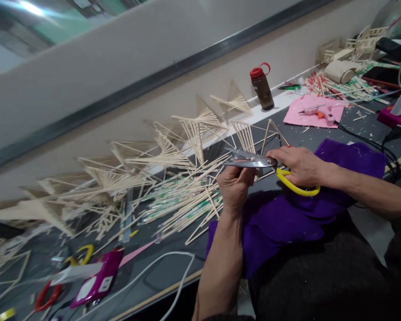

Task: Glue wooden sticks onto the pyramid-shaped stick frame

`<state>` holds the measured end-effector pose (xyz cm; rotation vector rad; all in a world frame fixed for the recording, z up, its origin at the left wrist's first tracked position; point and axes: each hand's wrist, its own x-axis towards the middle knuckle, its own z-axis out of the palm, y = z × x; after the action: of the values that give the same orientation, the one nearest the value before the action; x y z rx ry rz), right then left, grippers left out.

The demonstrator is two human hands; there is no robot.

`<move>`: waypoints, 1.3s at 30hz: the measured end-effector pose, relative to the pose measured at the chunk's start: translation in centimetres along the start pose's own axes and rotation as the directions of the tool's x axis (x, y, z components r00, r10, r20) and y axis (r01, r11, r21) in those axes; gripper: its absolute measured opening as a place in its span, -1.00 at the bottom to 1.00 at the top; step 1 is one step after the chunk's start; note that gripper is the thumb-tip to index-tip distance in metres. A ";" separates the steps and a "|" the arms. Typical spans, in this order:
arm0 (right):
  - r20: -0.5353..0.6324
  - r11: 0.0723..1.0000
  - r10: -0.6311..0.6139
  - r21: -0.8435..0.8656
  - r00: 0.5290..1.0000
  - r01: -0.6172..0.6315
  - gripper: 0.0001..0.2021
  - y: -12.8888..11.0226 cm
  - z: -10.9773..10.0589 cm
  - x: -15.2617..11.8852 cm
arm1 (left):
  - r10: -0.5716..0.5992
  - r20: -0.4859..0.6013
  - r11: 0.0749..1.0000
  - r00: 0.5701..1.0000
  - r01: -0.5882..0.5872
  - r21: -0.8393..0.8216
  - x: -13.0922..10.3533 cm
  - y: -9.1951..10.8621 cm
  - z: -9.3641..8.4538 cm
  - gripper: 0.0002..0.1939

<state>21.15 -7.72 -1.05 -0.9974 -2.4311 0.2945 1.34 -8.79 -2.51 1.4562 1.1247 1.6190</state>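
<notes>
My right hand (302,167) is closed around the yellow handles of a pair of scissors (254,163), whose blades point left, slightly apart. Just below the blades, my left hand (234,185) is closed with its fingers pinched together. A small pale bit shows between the blades and its fingertips, but what it holds is mostly hidden. Purple cloth (287,218) lies under both hands and over the table edge. Behind the hands stand thin wooden sticks joined into a fan shape (244,136). Loose sticks (190,214), some in paper wrappers, lie to the left.
Several twisted stick structures (160,154) line the wall side. A red-capped bottle (263,89) stands behind. On pink cloth (292,117) lies a glue gun (324,114), its cable running right. At lower left are a magenta power strip (98,278) and a white cable (153,261).
</notes>
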 end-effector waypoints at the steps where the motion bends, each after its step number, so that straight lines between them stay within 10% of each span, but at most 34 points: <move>1: -0.007 1.000 0.006 0.001 1.000 -0.006 -0.57 0.0 0.0 0.0 | -0.009 0.007 1.000 1.000 0.009 -0.007 0.0 0.1 0.1 -0.66; 19: -0.474 0.986 0.130 0.155 0.871 -0.063 -0.63 1.4 -0.6 0.3 | -0.151 0.072 0.987 0.986 0.147 0.065 0.3 0.0 0.2 -0.71; 27: -0.278 0.748 0.598 -0.143 0.752 -0.648 -0.45 7.0 -3.3 1.4 | -0.109 0.267 0.967 0.957 0.040 0.250 0.3 -0.2 0.8 -0.85; 33: -0.030 0.661 0.685 -0.393 0.728 -0.639 -0.50 8.7 -2.3 1.8 | -0.106 0.244 0.983 0.964 0.065 0.170 0.4 0.3 0.5 -0.84; 39: -0.027 0.614 0.703 -0.481 0.711 -0.626 -0.51 9.3 -2.1 2.2 | -0.182 0.293 0.983 0.939 0.179 0.037 0.4 0.7 0.5 -0.79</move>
<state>26.48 0.47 -1.95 -2.1918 -2.1919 0.0268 1.78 -8.62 -1.70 1.4950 1.0601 1.2238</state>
